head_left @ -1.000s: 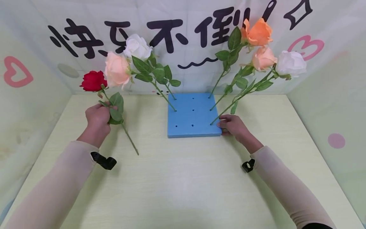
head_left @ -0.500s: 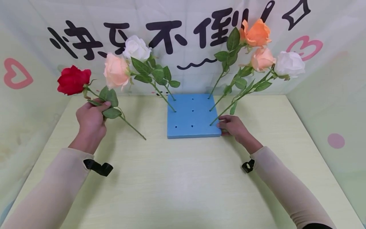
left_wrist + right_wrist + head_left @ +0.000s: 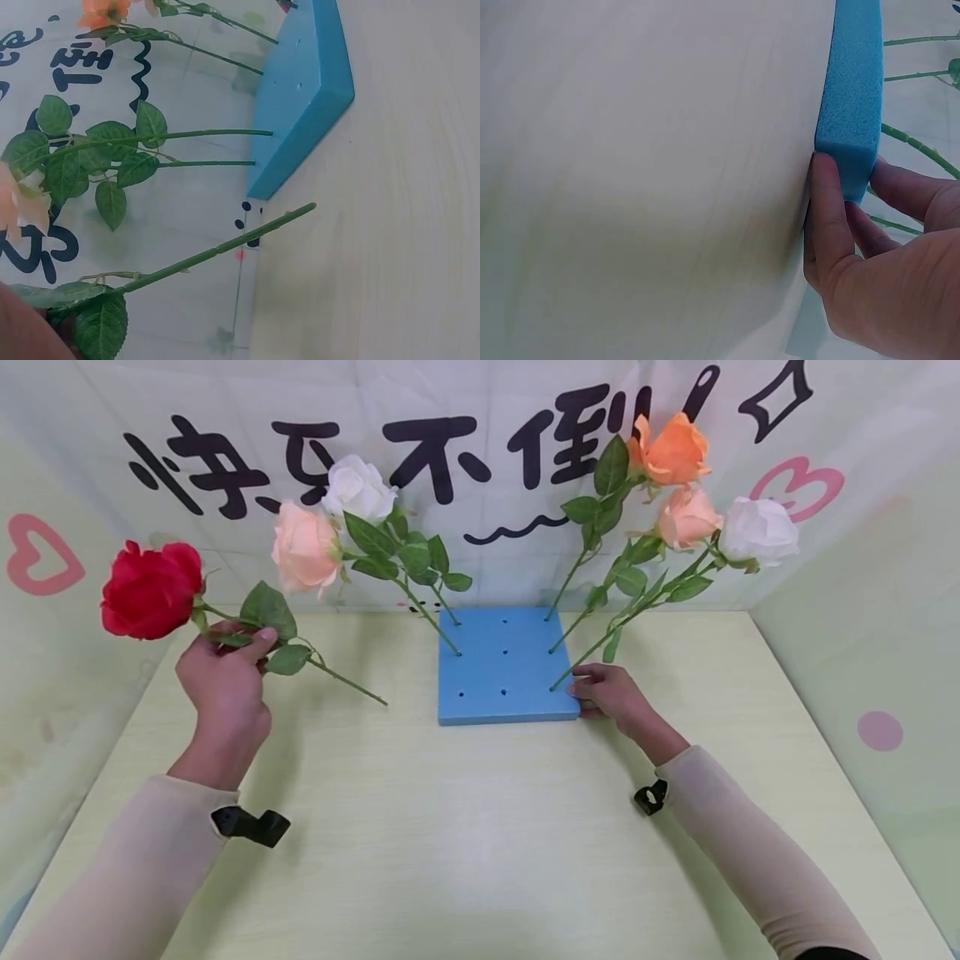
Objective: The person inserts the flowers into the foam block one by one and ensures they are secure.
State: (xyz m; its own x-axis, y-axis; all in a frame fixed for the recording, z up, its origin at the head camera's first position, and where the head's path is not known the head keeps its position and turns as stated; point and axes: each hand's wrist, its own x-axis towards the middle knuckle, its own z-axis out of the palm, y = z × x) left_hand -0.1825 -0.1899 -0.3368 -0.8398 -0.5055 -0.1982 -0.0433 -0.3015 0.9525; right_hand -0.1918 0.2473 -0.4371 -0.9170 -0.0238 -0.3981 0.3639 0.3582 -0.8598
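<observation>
My left hand [image 3: 225, 681] grips a red rose [image 3: 152, 589] by its leafy stem, left of the board. Its bloom points left, and the bare stem end [image 3: 262, 232] points right toward the board. A blue foam board [image 3: 487, 672] with small holes lies on the table. At its right edge my right hand [image 3: 611, 693] pinches the board, thumb on top and fingers at the side and underneath in the right wrist view. Stuck in the left holes are a peach rose [image 3: 306, 545] and a white rose [image 3: 360, 487].
An orange rose [image 3: 677, 449], a second peach rose [image 3: 688, 517] and another white rose [image 3: 759, 531] lean outward from the board's right column. Behind stands a printed backdrop [image 3: 480, 560] with black lettering. The pale table [image 3: 480, 835] stretches in front.
My left hand has moved left and nearer to me with the red rose. The rose has tipped, its bloom going left and its stem end rising rightward. My right hand stays at the board.
</observation>
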